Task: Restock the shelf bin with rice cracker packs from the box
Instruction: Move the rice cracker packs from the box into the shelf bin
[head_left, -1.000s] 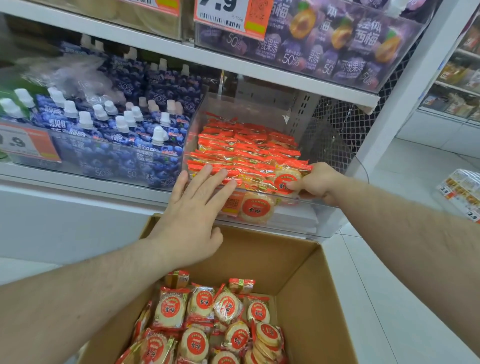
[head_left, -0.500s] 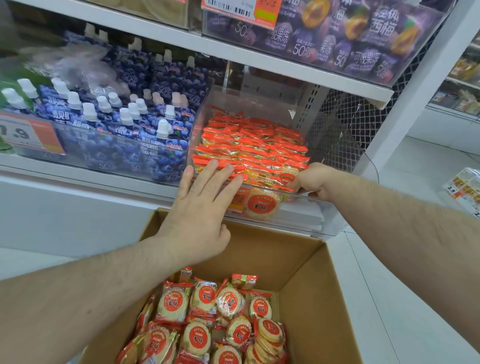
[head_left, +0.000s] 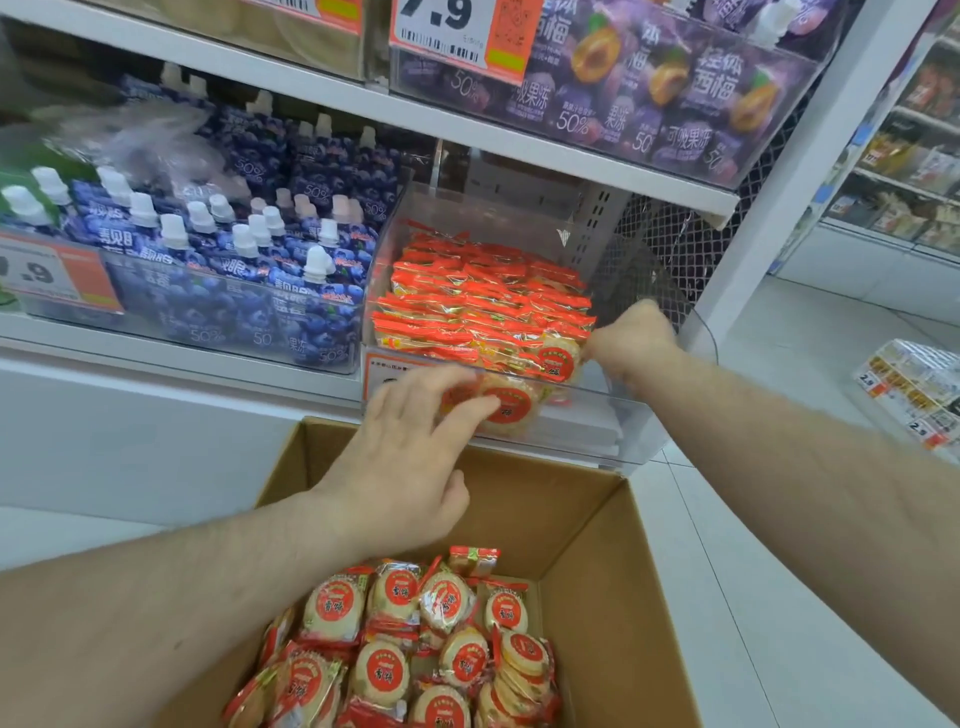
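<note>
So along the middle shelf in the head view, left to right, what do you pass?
Orange price tag → blueberry jelly pouches → clear bin of rice cracker packs → right hand at the bin's right end → wire mesh panel.

left hand (head_left: 400, 462) spreads flat against the clear shelf bin (head_left: 597, 410), right hand (head_left: 631, 338) pinches a rice cracker pack (head_left: 558, 358) at the bin's front; open cardboard box (head_left: 613, 571) below holds more packs (head_left: 415, 649).

Bright, even shop light from overhead, with soft shadows only; glare streaks the clear shelf bin (head_left: 597, 395) front, the left hand (head_left: 400, 467) is motion-blurred, and wide-angle distortion bends the shelf edges
</note>
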